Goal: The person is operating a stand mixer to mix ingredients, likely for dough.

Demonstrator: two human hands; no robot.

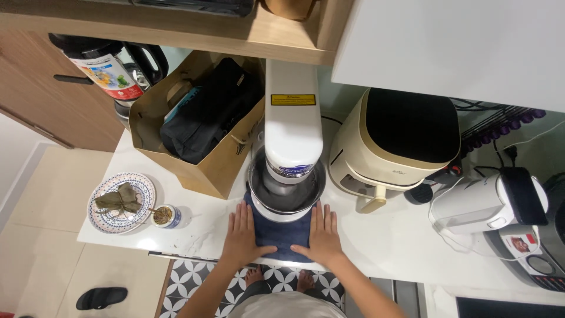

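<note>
Both hands lie flat and open, left hand and right hand, on the blue cloth under the mixer, centre frame; tugging the cloth could tip it

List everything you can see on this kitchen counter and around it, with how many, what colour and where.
stand mixer: one, white, counter centre
steel bowl: one, silver, under the mixer head
cloth: one, dark blue, under the bowl
paper bag: one, brown, left of the mixer, holding dark items
patterned plate: one, blue and white, left counter edge
small jar: one, beside the plate
air fryer: one, cream and black, right of the mixer
kettle: one, white, far right
sandal: one, black, floor
left hand: flat at the cloth's left edge
right hand: flat at the cloth's right edge
</note>
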